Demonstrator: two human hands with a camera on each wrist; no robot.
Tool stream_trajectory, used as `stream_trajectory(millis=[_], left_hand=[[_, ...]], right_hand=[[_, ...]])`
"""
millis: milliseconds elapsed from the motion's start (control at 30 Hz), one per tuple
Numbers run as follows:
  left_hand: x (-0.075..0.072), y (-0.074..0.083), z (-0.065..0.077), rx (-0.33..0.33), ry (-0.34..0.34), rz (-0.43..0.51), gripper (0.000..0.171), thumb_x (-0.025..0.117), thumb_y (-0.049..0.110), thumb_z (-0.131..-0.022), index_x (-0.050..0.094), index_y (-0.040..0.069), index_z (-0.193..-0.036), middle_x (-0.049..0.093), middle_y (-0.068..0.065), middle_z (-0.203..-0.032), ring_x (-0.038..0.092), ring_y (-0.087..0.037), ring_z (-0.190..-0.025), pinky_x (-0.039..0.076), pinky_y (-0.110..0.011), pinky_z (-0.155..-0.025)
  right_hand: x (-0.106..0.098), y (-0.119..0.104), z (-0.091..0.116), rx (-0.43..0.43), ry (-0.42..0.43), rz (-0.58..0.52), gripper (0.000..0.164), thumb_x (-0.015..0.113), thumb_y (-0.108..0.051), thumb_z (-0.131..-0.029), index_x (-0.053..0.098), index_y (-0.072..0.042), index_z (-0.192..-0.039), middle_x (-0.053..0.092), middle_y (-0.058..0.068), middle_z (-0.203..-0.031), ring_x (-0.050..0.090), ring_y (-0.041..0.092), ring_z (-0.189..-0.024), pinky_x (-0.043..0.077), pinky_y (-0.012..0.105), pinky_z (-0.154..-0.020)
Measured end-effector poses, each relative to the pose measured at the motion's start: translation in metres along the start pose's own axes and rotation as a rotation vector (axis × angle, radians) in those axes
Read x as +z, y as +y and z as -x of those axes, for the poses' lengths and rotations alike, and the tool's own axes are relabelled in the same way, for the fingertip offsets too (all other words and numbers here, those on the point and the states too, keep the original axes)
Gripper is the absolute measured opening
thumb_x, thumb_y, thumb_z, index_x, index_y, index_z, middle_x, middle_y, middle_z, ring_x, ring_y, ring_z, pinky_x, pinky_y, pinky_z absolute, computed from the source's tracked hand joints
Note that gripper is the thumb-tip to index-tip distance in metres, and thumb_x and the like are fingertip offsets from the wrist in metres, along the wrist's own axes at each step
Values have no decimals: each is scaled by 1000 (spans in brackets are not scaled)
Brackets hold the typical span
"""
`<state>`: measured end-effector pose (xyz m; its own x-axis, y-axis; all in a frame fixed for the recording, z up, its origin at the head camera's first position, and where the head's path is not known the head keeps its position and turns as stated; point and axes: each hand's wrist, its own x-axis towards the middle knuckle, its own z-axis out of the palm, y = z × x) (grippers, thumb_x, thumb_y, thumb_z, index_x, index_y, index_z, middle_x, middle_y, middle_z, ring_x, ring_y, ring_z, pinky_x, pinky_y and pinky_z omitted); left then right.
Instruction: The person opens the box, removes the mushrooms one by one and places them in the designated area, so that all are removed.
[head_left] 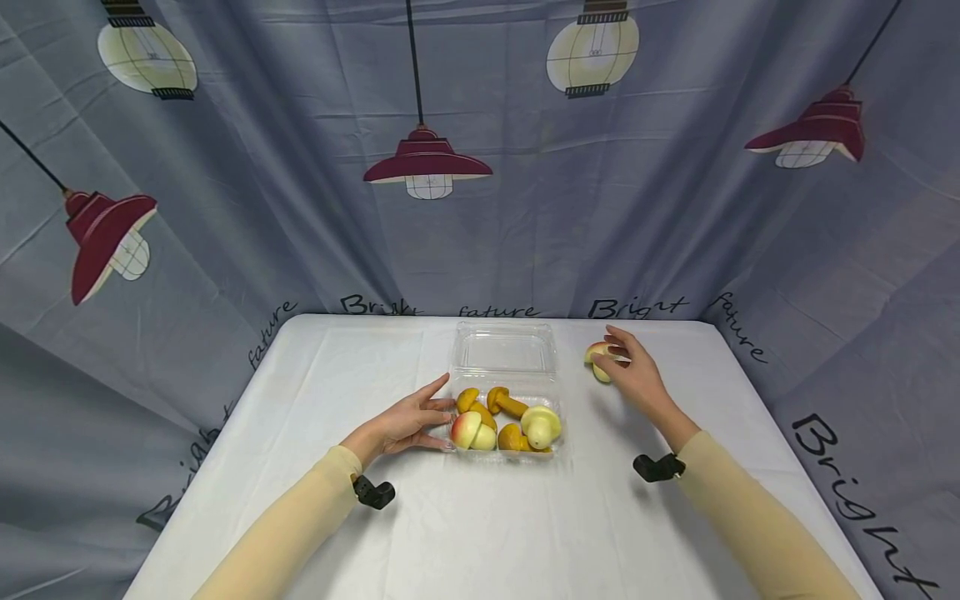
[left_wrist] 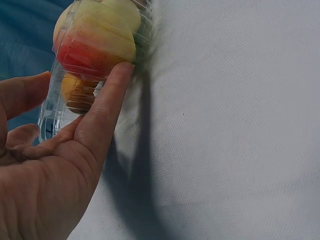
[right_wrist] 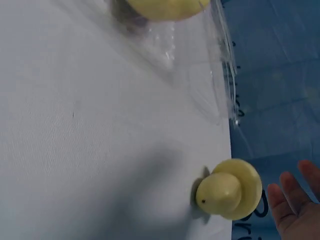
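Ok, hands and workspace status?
Left hand touching clear plastic hinged box, lid open. Right hand at red-and-yellow mushroom-shaped piece, outside box. No obstruction visible.

- Container (head_left: 504, 382) on the table (head_left: 570, 533), lid (head_left: 504, 346) behind.
- Mushrooms (head_left: 540, 425) inside it.
- Left hand (head_left: 408, 421) at its left.
- Lone mushroom (head_left: 594, 353) right of it, near right hand (head_left: 639, 375).

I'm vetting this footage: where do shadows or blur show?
Head: soft shadows beside both sleeves. Left wrist: the left hand casts a dark shadow on the cloth. Right wrist: the clear box looks blurred, and a soft-edged shadow falls near the yellow mushroom-shaped piece.
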<state>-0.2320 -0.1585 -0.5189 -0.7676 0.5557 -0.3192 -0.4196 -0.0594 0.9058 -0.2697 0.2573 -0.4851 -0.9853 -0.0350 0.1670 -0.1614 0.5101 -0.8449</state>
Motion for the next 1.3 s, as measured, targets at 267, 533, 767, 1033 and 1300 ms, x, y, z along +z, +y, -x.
stream_trajectory(millis=[267, 533, 767, 1033, 1300], left_hand=[[0, 0, 1, 4, -7, 6, 84, 51, -3, -105, 3, 29, -167, 9, -29, -166, 31, -50, -144, 60, -51, -88], [0, -1, 0, 2, -2, 2, 85, 52, -3, -104, 4, 29, -167, 9, -29, -166, 34, -48, -144, 60, -51, -89], [-2, 0, -1, 3, -5, -5, 86, 53, -2, -104, 4, 29, -167, 10, -28, -167, 36, -47, -143, 61, -50, -88], [-3, 0, -1, 2, -13, -4, 85, 51, -3, -104, 3, 29, -167, 6, -26, -168, 41, -42, -140, 60, -52, -90], [-4, 0, -1, 7, -21, 8, 85, 51, -4, -104, 5, 29, -167, 4, -26, -168, 37, -45, -142, 59, -53, -91]], right_hand=[[14, -15, 2, -27, -107, -20, 74, 70, -31, -99, 33, -9, -160, 43, 18, -155, 41, 38, -140, 36, 57, -116], [33, -37, 5, -107, -238, -42, 77, 75, -30, -96, 35, -17, -160, 43, 14, -155, 43, 37, -138, 36, 56, -115], [50, -57, 10, -174, -392, -73, 77, 76, -24, -95, 36, -18, -160, 42, 14, -157, 43, 37, -139, 35, 59, -116], [72, -70, 15, -214, -543, -44, 78, 78, -35, -92, 37, -31, -158, 38, 1, -161, 46, 29, -138, 40, 53, -114], [88, -79, 16, -239, -647, -41, 78, 78, -17, -92, 39, -24, -158, 40, 7, -159, 48, 38, -136, 44, 58, -111]])
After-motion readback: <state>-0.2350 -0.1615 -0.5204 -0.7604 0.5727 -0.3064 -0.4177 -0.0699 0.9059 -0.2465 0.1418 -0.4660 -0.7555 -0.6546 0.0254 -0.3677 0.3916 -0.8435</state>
